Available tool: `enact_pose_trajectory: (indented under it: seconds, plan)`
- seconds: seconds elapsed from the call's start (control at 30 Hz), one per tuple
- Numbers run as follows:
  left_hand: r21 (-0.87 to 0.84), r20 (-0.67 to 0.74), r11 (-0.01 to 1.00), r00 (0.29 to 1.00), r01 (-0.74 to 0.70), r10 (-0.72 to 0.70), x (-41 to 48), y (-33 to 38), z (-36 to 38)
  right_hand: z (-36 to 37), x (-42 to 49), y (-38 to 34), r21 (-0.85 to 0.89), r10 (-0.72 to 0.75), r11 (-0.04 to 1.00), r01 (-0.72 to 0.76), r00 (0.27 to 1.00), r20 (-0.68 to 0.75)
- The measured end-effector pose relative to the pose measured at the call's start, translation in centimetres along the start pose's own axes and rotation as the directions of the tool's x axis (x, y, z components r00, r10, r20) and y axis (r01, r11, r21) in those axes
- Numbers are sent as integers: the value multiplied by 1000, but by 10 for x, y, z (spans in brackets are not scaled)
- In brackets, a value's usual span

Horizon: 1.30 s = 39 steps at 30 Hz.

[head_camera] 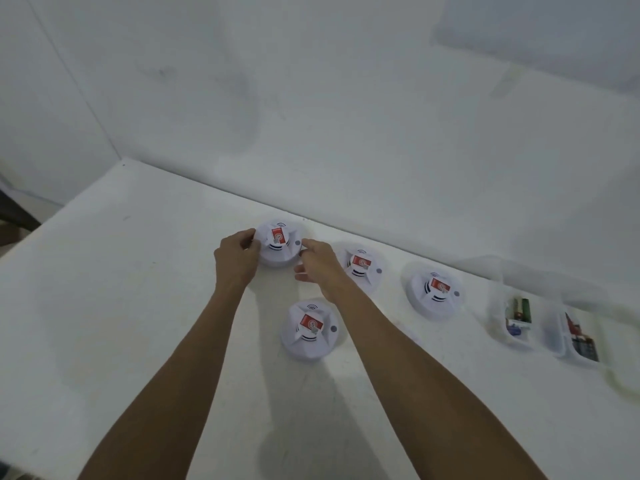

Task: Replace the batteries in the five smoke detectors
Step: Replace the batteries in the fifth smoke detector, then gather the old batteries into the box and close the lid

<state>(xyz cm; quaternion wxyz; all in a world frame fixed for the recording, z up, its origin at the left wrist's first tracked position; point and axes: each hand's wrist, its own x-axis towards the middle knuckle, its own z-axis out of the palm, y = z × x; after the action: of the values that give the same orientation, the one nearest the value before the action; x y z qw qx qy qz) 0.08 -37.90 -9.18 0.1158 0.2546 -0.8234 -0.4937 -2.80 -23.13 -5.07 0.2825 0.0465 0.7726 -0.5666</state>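
Left fingers [250,236]: curled against the left rim of the far-left detector [278,242], with the thumb closing onto the same rim in a pinch
Right fingers [307,244]: held together, tips against the right rim of that detector; the thumb sticks out apart below them, and I cannot tell whether these fingers grip or only touch
Left hand [237,256]: just left of centre frame, forearm running down to the lower left edge
Right hand [318,260]: just right of centre frame, forearm running down to the lower right
Far-left detector: white, round, red label on top, sitting on the table [121,306] near the wall [311,116], between the two hands
Near detector [309,330]: below the held one, between the two forearms, touched by neither
Second detector [363,268]: just right of the right hand, partly hidden behind it
Third detector [434,292]: further right, standing apart from the others
Left container [497,306]: clear plastic, right side of the frame, with green batteries [518,311] inside
Right container [556,332]: clear, just beside the first, holding dark batteries [585,344]; blurred, so no count
Detectors in view: four
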Motion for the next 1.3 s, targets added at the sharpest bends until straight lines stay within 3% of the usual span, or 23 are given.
enact_pose_trajectory:
  seconds: [0.47, 0.63, 0.83, 1.03, 1.13, 1.3]
  plan:
    - [115, -8, 993, 1000, 20, -19, -12, -4, -2, -6, -8, 4, 25, 5, 1000, -5, 1000, 0]
    - [75, -131, 987, 980, -143, 152, -48, 24, 4, -38, -39, 10, 122, -87, 989, 86, 996, 7]
    - [-95, -130, 949, 949, -301, 288, -103, 76, 37, -116, -104, 33, 235, -170, 954, 186, 982, -86]
    - [-210, 121, 939, 946, -273, 302, -165, 131, 104, -221, -169, 73, 248, -137, 942, 226, 934, -329]
    - [-278, 257, 918, 899, -284, 356, -191, 151, 144, -274, -199, 92, 270, -114, 929, 252, 891, -439]
    - [-262, 357, 914, 848, -311, 391, -220, 172, 207, -354, -235, 125, 262, -82, 926, 272, 822, -564]
